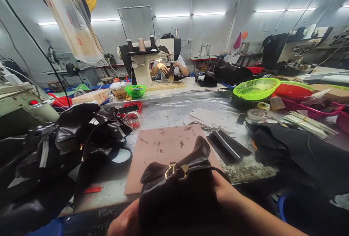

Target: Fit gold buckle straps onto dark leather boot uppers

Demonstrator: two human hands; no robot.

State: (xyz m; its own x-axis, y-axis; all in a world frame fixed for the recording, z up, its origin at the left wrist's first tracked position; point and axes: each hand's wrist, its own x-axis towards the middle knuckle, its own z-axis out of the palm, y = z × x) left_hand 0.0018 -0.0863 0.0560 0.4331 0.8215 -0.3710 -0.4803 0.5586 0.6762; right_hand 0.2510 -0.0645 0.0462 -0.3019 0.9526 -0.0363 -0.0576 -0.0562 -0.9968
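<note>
A dark leather bag (178, 199) with gold-coloured metal fittings (170, 170) is held up close to me, over the near edge of the table. My left hand (127, 219) grips its lower left side; the fingers are mostly hidden by the leather. On the right side my right hand (223, 188) holds the bag near its upper edge, fingertips out of sight behind it. Beneath and beyond the bag lies a pinkish board (158, 145) with dark scuffs. A stack of dark strips (228, 145) rests just right of the board.
Dark leather pieces (68, 130) pile up at left; black sheets (297, 152) hang over the right edge. Pale flat pieces (207, 118), a red tray (131, 109) and a green basket (256, 88) lie farther back. Across the table a person's hands (163, 68) work at a sewing machine (144, 60).
</note>
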